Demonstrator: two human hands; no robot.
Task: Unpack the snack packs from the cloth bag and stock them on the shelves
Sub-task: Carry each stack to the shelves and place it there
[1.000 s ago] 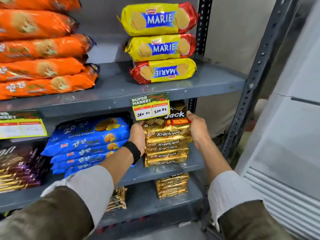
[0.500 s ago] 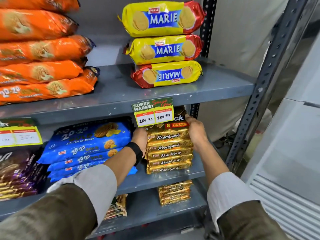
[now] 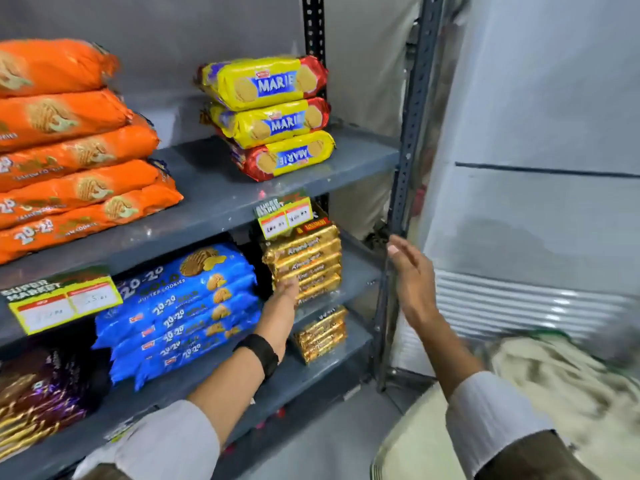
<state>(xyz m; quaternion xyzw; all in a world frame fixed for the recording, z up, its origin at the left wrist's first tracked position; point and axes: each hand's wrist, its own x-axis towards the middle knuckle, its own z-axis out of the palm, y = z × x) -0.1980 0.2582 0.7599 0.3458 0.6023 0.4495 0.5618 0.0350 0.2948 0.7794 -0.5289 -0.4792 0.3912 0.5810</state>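
A stack of gold KrackJack packs [image 3: 304,261] stands on the middle shelf [image 3: 356,271], under a price tag. My left hand [image 3: 282,303] rests against the lower left side of that stack, fingers fairly straight. My right hand [image 3: 412,275] hovers in the air off the stack, to its right by the shelf's front post, fingers straight and holding nothing. A cream cloth bag [image 3: 554,386], blurred, lies low at the right by my right sleeve.
Blue 20-20 cookie packs [image 3: 180,306] lie left of the gold stack. Yellow Marie packs [image 3: 273,116] and orange packs [image 3: 69,143] sit on the upper shelf. More gold packs [image 3: 322,334] lie on the bottom shelf. Purple packs [image 3: 38,396] are far left. A metal post [image 3: 405,161] stands right.
My right hand has let go of the gold stack and moved right, away from the shelf. The left hand stays at the stack. The view has swung right, bringing the cloth bag in.
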